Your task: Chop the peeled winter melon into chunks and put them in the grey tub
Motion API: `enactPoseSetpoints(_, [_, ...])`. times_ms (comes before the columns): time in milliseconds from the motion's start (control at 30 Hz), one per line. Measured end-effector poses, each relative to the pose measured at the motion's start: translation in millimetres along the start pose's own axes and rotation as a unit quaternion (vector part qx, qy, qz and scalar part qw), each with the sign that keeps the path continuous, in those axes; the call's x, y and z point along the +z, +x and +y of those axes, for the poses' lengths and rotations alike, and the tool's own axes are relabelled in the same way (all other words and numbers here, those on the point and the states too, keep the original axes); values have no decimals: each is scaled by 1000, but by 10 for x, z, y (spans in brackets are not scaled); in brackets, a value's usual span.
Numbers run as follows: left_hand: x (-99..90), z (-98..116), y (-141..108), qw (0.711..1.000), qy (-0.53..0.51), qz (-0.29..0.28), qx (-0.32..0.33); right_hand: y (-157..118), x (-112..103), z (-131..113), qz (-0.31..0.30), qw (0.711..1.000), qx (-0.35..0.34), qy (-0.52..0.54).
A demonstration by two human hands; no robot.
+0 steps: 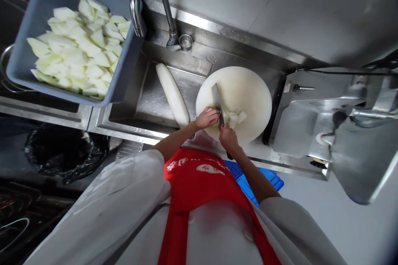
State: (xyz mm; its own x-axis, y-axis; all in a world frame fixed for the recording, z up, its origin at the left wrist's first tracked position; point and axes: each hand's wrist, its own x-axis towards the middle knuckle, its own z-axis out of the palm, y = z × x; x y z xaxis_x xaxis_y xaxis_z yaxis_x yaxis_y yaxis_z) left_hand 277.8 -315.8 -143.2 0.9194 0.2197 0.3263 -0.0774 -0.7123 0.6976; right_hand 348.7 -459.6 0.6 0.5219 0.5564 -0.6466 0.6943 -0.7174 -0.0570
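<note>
A cleaver [216,98] stands over a round white cutting board [248,87], its handle wrapped by my right hand [229,137]. My left hand [207,117] is closed beside the blade's left side, over a pale green-white vegetable piece that is mostly hidden under the fingers. Several cut pale pieces [236,118] lie on the board just right of the blade. A long peeled white vegetable [173,94] rests across the sink, its lower end near my left wrist. At the upper left, a grey-blue bin [122,70] holds many cut pale slices [77,45].
A curved faucet [164,0] rises behind the metal sink [149,87]. A metal machine [298,120] stands right of the board. Below left is a bin lined with a black bag [40,161]. Something blue [248,178] lies below the counter edge, partly behind my right arm.
</note>
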Motion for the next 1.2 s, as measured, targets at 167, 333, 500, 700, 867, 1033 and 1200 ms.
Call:
enactPoseSetpoints(167, [9, -11, -91, 999, -5, 37, -2, 143, 132, -35, 27, 1000, 8, 1])
enactPoseSetpoints(333, [1, 3, -88, 999, 16, 36, 2, 38, 29, 32, 30, 999, -2, -19])
enactPoseSetpoints(500, [-40, 18, -43, 999, 32, 5, 9, -331, -107, 101, 28, 999, 7, -32])
enactPoseSetpoints(700, [8, -5, -54, 998, 46, 30, 27, -482, -201, 125, -25, 999, 11, -21])
enactPoseSetpoints(867, [36, -23, -66, 1000, 1, 17, 9, -165, -143, 0, -15, 1000, 8, -15])
enactPoseSetpoints(1033, [-48, -10, -123, 1000, -10, 12, 1, 129, 51, -148, 21, 1000, 9, -8])
enactPoseSetpoints(1200, [-73, -13, -153, 1000, -2, 22, 15, 108, 15, -104, 21, 1000, -3, -18])
